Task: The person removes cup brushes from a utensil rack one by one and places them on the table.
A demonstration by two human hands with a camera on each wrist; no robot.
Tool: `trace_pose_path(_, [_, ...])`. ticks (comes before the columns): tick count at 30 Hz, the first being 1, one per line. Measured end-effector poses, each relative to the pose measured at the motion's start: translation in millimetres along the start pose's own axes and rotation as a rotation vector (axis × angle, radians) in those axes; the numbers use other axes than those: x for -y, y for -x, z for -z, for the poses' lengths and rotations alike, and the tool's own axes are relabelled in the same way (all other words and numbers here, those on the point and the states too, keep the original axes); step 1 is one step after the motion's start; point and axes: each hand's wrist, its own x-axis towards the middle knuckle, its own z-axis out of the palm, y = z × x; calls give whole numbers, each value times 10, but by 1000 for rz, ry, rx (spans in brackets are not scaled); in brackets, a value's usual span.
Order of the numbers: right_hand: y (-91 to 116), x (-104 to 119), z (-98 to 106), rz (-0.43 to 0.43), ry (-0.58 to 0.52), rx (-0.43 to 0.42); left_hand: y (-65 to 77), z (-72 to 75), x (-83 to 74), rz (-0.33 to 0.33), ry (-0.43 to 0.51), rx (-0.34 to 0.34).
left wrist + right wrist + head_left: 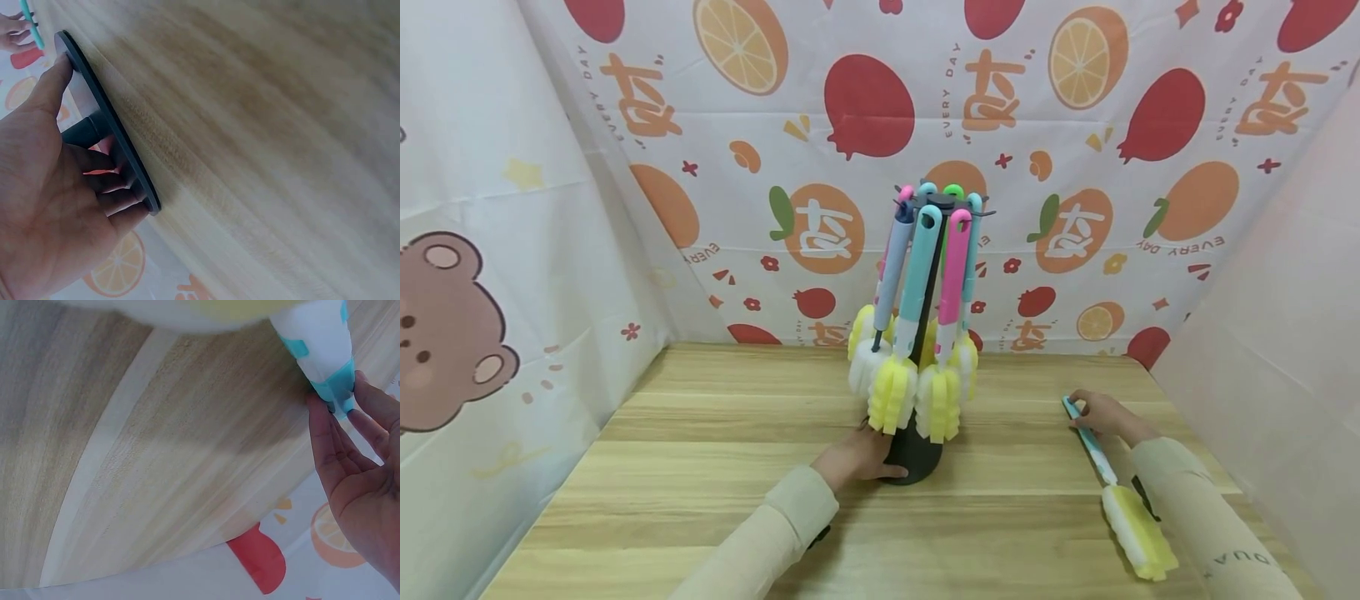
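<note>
A black rack (917, 457) stands upright on the table, its round base low and its hooks at the top. Several sponge bottle brushes hang around it, among them a teal-handled one (919, 271) and a pink-handled one (952, 283). My left hand (859, 454) holds the base, thumb and fingertips spread across to its rim (114, 122) in the left wrist view. Far to the right, my right hand (1103, 414) pinches the teal-and-white handle (315, 347) of another bottle brush near its hanging end. This brush's yellow-and-white sponge head (1138, 533) points toward me, low over the table.
The wood-grain table (722, 467) reaches back to a fruit-printed cloth (868, 108). White cloth walls stand at both sides, the left one with a printed bear (448, 333). The right sleeve (1202, 500) passes close beside the sponge head.
</note>
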Motion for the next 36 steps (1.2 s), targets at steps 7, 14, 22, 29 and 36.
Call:
trace_pose_path(7, [-26, 15, 14, -1, 4, 12, 5, 9, -10, 16, -12, 14])
trace_pose_path(14, [-21, 21, 35, 18, 6, 7, 16, 23, -27, 19, -15, 15])
trace_pose_path(22, [-14, 24, 21, 12, 28, 8, 33, 29, -27, 10, 0, 7])
trace_pose_path(29, [0, 23, 48, 33, 62, 1, 26, 34, -27, 10, -2, 0])
trace_pose_path(36, [-81, 113, 181, 192, 45, -170, 17, 0, 12, -2, 31, -11])
